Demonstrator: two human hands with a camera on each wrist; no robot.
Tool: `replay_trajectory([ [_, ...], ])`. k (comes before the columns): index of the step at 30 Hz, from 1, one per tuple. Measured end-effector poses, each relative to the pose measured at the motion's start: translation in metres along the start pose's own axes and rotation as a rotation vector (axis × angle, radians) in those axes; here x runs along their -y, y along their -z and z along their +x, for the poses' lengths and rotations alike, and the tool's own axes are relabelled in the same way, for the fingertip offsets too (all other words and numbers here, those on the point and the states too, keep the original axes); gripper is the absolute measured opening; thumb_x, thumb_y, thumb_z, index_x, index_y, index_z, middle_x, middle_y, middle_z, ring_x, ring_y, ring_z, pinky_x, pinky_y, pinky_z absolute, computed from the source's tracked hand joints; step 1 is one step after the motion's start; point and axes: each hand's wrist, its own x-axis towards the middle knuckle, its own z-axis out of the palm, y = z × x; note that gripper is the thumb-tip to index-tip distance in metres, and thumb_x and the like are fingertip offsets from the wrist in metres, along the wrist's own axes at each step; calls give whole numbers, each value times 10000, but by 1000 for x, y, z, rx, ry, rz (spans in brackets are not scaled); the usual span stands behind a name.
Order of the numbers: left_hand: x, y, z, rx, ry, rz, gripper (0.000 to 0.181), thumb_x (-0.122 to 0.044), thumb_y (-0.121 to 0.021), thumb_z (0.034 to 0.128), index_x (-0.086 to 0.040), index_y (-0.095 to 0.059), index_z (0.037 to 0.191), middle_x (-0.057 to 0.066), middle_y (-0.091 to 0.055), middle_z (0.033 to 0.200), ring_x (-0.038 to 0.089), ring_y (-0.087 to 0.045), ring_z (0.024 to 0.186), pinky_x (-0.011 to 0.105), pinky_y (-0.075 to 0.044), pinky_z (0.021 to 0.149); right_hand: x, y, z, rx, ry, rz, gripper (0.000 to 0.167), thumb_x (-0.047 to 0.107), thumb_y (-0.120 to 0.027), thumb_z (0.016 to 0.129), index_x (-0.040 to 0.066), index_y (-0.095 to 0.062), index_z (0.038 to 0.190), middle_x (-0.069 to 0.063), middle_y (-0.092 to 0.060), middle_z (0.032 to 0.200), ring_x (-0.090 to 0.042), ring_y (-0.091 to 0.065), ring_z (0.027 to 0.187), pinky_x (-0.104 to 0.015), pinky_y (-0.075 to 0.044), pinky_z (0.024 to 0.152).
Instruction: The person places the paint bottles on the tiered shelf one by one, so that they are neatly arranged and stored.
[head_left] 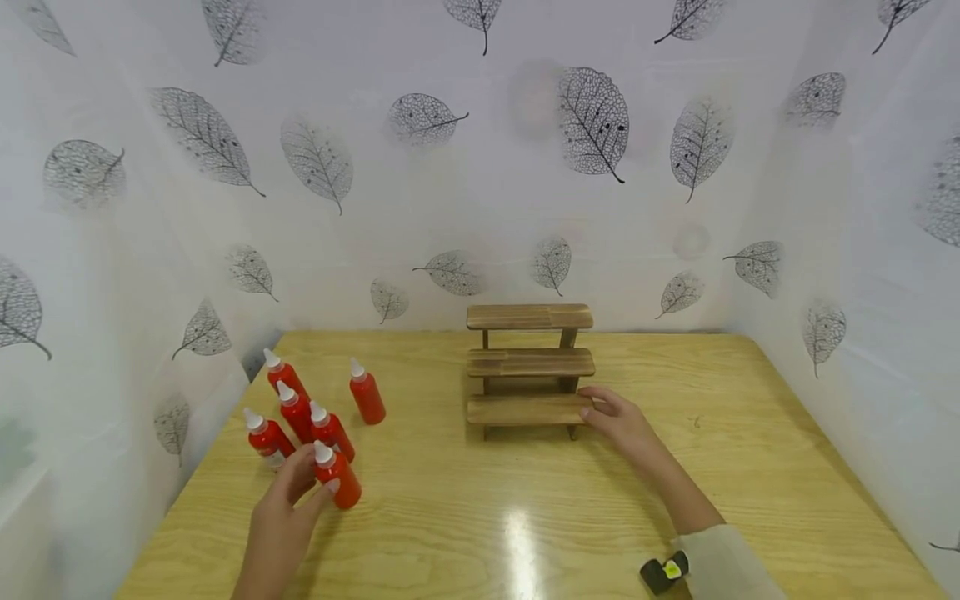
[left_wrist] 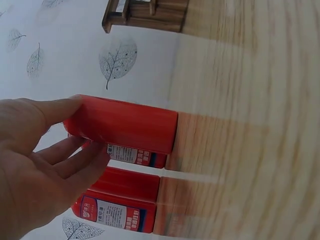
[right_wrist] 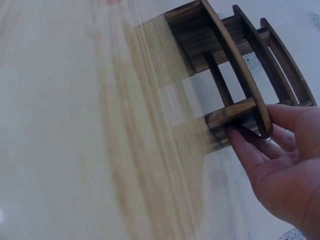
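Note:
My left hand (head_left: 279, 515) pinches the nearest red squeeze bottle (head_left: 347, 490) between thumb and fingers. That bottle has a white pointed cap and stands upright on the table. In the left wrist view its red body (left_wrist: 125, 125) meets the wood, and the thumb lies at its upper part. A three-tier wooden display stand (head_left: 528, 408) is at the back middle of the table. My right hand (head_left: 626, 429) holds the right end of its lowest step. In the right wrist view, the thumb and fingers of the right hand (right_wrist: 290, 160) grip that step's end (right_wrist: 260, 112) from both sides.
Several more red bottles (head_left: 294, 414) stand close together beside and behind the held one. Another red bottle (head_left: 367, 397) is apart, to their right. A small black item with a yellow-green patch (head_left: 664, 572) is by the right sleeve. Leaf-patterned white sheeting (head_left: 480, 208) surrounds the table.

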Motion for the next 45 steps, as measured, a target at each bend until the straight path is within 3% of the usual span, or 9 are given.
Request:
replay_trajectory([
  [10,-7,-4,3,-3,-11,-37,684,-287,-700,958,-218,-352,1543,112,-503,1470,305,-500,1349,458,-458,1092,-4,2,0,3,8,27,551,360,-638,994,130,-495,1473,-241,-451,1522,-426,-436,1406,-595,-392,1126],
  [17,-28,-3,4,-10,-148,-62,674,-377,-746,912,-238,-436,1494,66,-576,1408,227,-563,1258,185,-519,977,-5,2,1,16,9,55,555,356,-647,989,125,-497,1471,-232,-442,1531,-413,-440,1407,-558,-412,1124],
  [20,-39,-5,7,2,-205,-62,684,-416,-751,895,-232,-456,1484,70,-596,1402,238,-593,1231,133,-509,939,-5,2,1,15,12,59,550,353,-646,991,125,-498,1469,-224,-441,1535,-410,-440,1408,-558,-412,1124],
  [27,-64,-16,16,59,-294,-104,648,-405,-778,874,-252,-513,1445,42,-640,1342,245,-622,1199,225,-544,957,-7,2,0,24,16,48,567,372,-638,992,128,-484,1479,-197,-413,1565,-424,-369,1452,-590,-370,1143],
  [33,-88,-35,35,111,-410,-136,615,-390,-781,879,-281,-528,1429,-3,-650,1306,199,-624,1187,284,-556,966,-6,1,-1,31,24,80,571,342,-653,987,100,-485,1476,-215,-439,1541,-414,-461,1392,-532,-428,1116],
  [39,-124,-59,54,178,-519,-223,584,-252,-790,887,-263,-550,1419,26,-650,1295,215,-615,1199,353,-553,990,-5,2,-1,38,20,73,576,366,-646,988,120,-478,1481,-204,-456,1531,-401,-500,1364,-530,-442,1106],
  [45,-161,-82,77,205,-576,-239,603,-215,-786,890,-241,-533,1437,48,-649,1292,231,-621,1207,384,-550,996,-7,1,-1,38,34,75,577,343,-649,989,88,-479,1479,-224,-446,1532,-407,-506,1356,-516,-451,1101],
])
